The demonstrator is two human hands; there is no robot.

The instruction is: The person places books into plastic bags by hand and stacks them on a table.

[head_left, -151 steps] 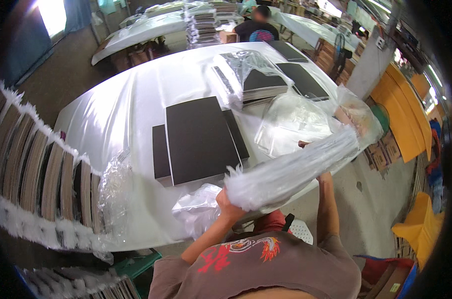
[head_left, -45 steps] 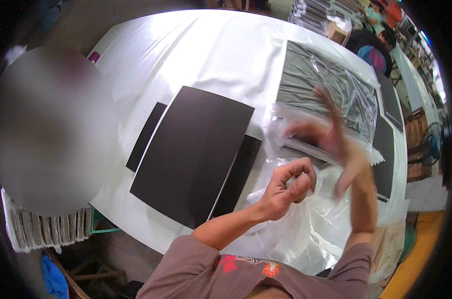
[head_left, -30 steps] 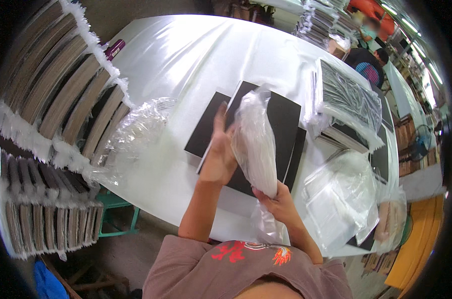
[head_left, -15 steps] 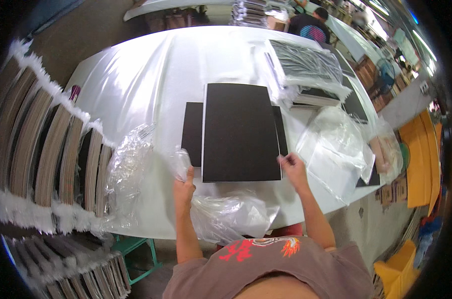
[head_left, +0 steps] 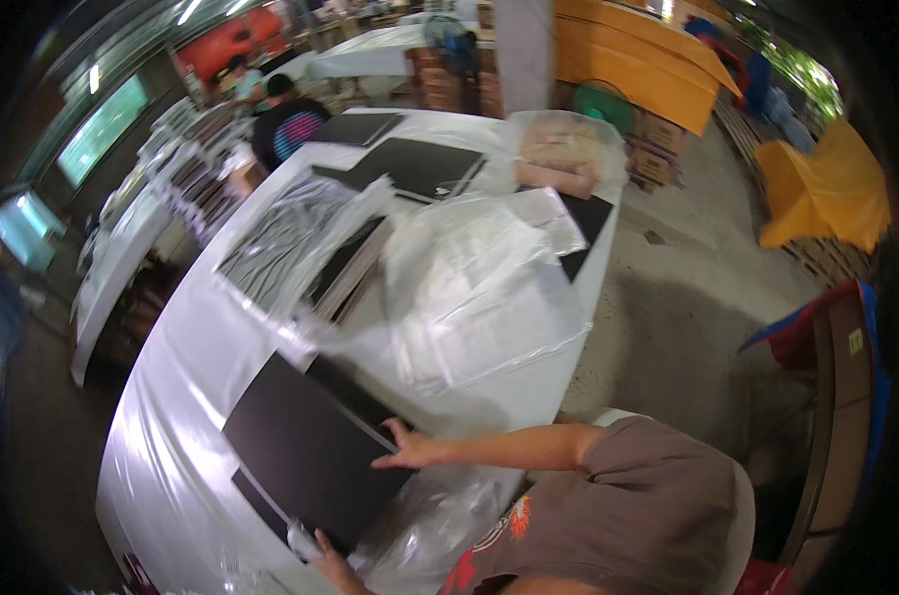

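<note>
A large black board (head_left: 306, 446) lies on the white-covered table, tilted in view, at the top of a stack with light edges. Beneath it, another dark board (head_left: 360, 392) sticks out at the side. My right hand (head_left: 410, 446) is at the stack's right edge, fingers spread and nothing in them. By the near corner, my left hand (head_left: 333, 565) is closed around a small whitish, translucent wad (head_left: 303, 541); what exactly it is does not show. Crumpled clear plastic (head_left: 435, 531) lies between the boards and my body.
Clear plastic bags (head_left: 479, 278) cover the table's right part, beside a plastic-wrapped stack of boards (head_left: 306, 243). More black boards (head_left: 420, 167) and a bagged brown bundle (head_left: 561, 154) lie at the far end. A person (head_left: 283, 121) is beyond the table's left edge.
The view has swung to the right, so the table now appears slanted. My right hand's fingers have spread at the board's edge. My left hand stays by the near corner with the wad.
</note>
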